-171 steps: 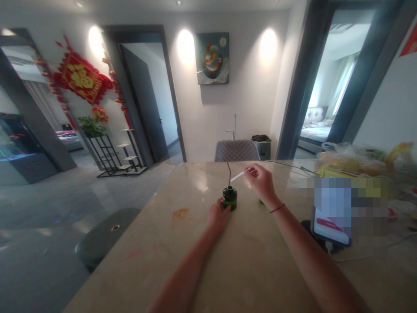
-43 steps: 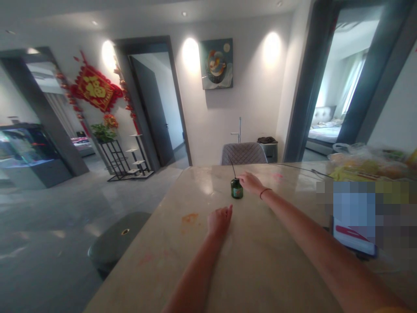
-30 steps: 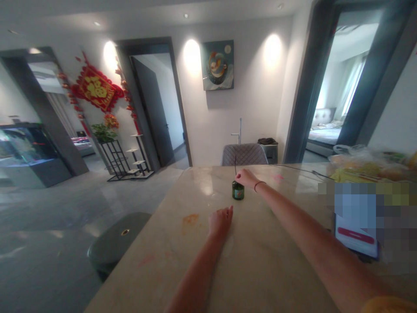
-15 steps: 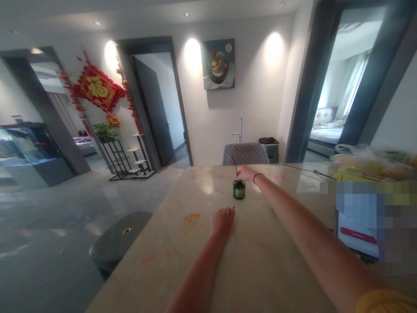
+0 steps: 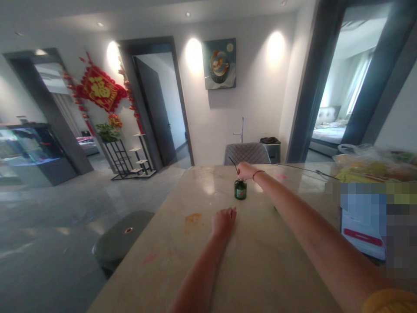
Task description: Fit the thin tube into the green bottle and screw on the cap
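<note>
A small dark green glass bottle (image 5: 240, 191) with a pale label stands upright on the table (image 5: 260, 243). Right above its neck is my right hand (image 5: 246, 171), closed in a pinch around a thin dark stick (image 5: 233, 162). The stick leans up and to the left out of my fingers; its lower end is hidden by the hand, so I cannot tell whether it reaches into the bottle. Nearer to me, my left hand (image 5: 224, 219) rests on the tabletop in a loose fist, apart from the bottle, with nothing visible in it.
A phone (image 5: 362, 232) with a lit screen is at the right, partly blurred out. Behind it lie plastic bags (image 5: 368, 163). A black cable (image 5: 299, 168) runs along the far edge. A grey chair (image 5: 247, 153) stands beyond the table, and a green stool (image 5: 124, 237) at the left.
The stick has tilted further to the left in my right hand. My left hand stays in its place on the table, and the view has shifted very slightly.
</note>
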Demonstrator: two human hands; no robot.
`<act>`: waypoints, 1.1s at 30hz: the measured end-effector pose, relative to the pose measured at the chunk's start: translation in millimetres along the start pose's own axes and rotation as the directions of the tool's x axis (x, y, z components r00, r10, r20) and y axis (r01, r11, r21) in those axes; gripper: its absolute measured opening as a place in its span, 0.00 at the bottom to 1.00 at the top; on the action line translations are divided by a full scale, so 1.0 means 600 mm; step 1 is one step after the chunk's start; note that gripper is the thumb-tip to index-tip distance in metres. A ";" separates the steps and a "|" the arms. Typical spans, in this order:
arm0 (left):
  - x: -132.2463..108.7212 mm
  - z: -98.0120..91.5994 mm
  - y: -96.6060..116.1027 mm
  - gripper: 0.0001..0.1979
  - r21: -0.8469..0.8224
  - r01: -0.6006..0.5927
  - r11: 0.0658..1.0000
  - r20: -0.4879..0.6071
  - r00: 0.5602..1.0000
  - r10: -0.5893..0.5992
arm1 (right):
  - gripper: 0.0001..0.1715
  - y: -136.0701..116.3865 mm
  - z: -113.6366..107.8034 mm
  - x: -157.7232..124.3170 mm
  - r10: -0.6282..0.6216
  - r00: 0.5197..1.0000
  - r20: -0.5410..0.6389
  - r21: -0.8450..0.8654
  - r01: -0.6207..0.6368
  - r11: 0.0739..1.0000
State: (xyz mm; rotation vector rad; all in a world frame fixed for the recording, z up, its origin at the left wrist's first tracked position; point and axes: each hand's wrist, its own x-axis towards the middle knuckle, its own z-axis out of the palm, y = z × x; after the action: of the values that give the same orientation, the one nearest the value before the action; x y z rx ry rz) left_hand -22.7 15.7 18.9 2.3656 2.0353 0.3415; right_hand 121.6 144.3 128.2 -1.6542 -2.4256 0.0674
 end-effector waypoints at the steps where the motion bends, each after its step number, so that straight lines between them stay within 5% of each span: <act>1: 0.000 0.000 0.000 0.26 0.000 0.002 1.000 -0.001 1.000 -0.002 | 0.10 0.005 -0.006 -0.001 0.007 1.000 -0.015 0.008 -0.007 1.000; 5: 0.001 0.001 -0.001 0.26 -0.002 0.004 1.000 -0.011 1.000 -0.004 | 0.08 0.034 -0.048 -0.015 0.055 0.979 -0.197 0.079 -0.040 0.996; 9: -0.001 0.000 0.000 0.25 -0.012 0.004 1.000 -0.013 1.000 -0.004 | 0.10 0.071 -0.084 -0.057 0.112 0.907 -0.406 0.289 0.011 0.957; 14: -0.001 -0.005 0.002 0.25 -0.007 0.007 1.000 0.013 1.000 -0.007 | 0.11 0.091 -0.062 -0.131 0.153 0.817 -0.556 0.262 -0.003 0.965; 20: -0.001 -0.007 0.004 0.24 -0.006 -0.002 1.000 0.007 1.000 0.002 | 0.10 0.083 0.047 -0.187 -0.070 0.922 -0.381 -0.159 0.009 0.987; 25: -0.001 -0.007 0.004 0.24 -0.005 -0.003 1.000 0.014 1.000 0.003 | 0.11 0.061 0.131 -0.233 -0.170 0.973 -0.155 -0.281 0.122 0.952; 29: -0.001 -0.009 0.004 0.25 -0.013 -0.009 1.000 0.010 1.000 0.009 | 0.14 0.046 0.156 -0.268 -0.110 0.991 -0.074 -0.198 0.093 0.976; 33: -0.001 -0.008 0.004 0.25 -0.018 -0.012 1.000 -0.001 1.000 0.012 | 0.15 0.052 0.144 -0.277 -0.102 0.991 -0.086 -0.171 0.087 0.981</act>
State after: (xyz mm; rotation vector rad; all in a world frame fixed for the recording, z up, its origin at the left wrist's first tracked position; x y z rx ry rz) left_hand -21.1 14.0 23.7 2.3684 2.0104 0.3599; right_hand 191.7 8.4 15.4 -1.5650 -2.4929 -0.2297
